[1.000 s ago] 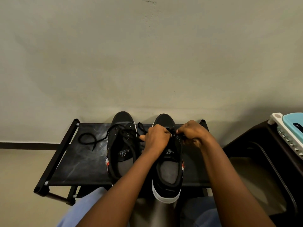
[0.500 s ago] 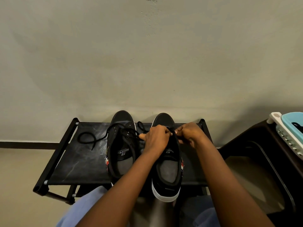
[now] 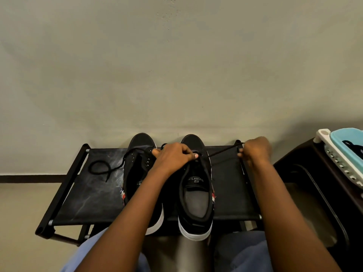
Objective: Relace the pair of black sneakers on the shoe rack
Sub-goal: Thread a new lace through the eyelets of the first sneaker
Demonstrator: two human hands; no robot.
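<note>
Two black sneakers with white soles stand side by side on the black shoe rack (image 3: 94,195), toes toward the wall. My left hand (image 3: 172,157) grips the eyelet area of the right sneaker (image 3: 195,201), fingers curled over its upper. My right hand (image 3: 255,150) pinches a black lace (image 3: 222,152) that runs taut from the right sneaker's eyelets out to the right. The left sneaker (image 3: 137,173) is partly hidden by my left forearm; its loose lace (image 3: 102,169) trails in a loop over the rack's left side.
A pale wall rises right behind the rack. A dark brown stand (image 3: 318,189) is at the right, carrying a light blue basket (image 3: 345,142) on a white tray. My knees in blue fabric sit at the rack's front edge.
My right hand has moved away from the right sneaker to the right, drawing the lace out taut. My left hand has stayed on the sneaker's eyelets.
</note>
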